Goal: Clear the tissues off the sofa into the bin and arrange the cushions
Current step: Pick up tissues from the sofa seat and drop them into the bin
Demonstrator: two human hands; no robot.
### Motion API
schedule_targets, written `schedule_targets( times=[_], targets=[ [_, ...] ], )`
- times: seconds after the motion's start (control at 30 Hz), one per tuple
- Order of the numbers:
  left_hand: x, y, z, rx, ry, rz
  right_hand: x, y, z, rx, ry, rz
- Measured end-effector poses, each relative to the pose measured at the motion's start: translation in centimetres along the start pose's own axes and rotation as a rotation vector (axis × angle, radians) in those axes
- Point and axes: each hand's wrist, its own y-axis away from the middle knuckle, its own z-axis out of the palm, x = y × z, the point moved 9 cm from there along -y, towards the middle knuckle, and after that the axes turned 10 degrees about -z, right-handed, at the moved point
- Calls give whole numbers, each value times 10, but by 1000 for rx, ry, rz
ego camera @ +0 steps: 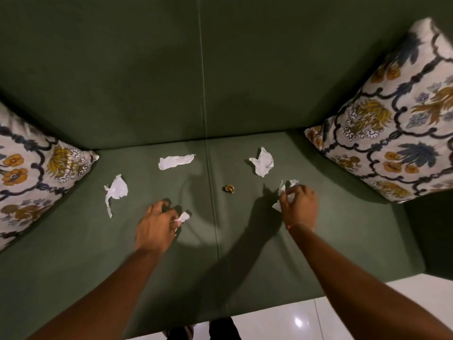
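Head view looks down on your 2 bare arms reaching over a dark green sofa (245,261) with a smooth fabric seat and a stitched seam down its middle. Your left hand (157,225) has its fingers curled around a small crumpled white tissue scrap (183,217) that pokes out at the fingertips, low over the seat. Your right hand (300,207) is pinched closed on another torn tissue piece (285,191), with white edges showing above and below the fingers.

3 more tissues lie loose on the seat: a long strip (175,161) near the backrest left of the seam, a ragged piece with a thin tail (115,192) to your left, and a crumpled sheet (262,161) right of the seam. Between your hands, just right of the seam, sits a small shiny gold knot-shaped object (229,188), apart from every tissue.

A floral cushion (36,175) leans in the left corner, and a second floral cushion (392,133) stands tilted in the right corner. Glossy white floor tiles (294,320) show below the seat edge.
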Motion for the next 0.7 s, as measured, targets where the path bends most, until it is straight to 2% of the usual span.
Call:
schedule_targets(
  times=[0.17, 0.27, 0.33, 0.5, 0.7],
  targets=[
    [-5, 8, 22, -70, 26, -100, 12, -22, 32, -222, 101, -36],
    [-7, 13, 24, -46, 69, -125, 9, -17, 42, -167, 67, -81],
    [-6, 12, 18, -11, 87, -130, 9, -15, 45, -144, 11, -88],
    [-11, 12, 6, 21, 183, -192, 16, -1, 46, -151, -175, 100],
    [-54, 35, 3, 23, 434, -310, -52, 77, 73, -218, -456, 123]
  ],
)
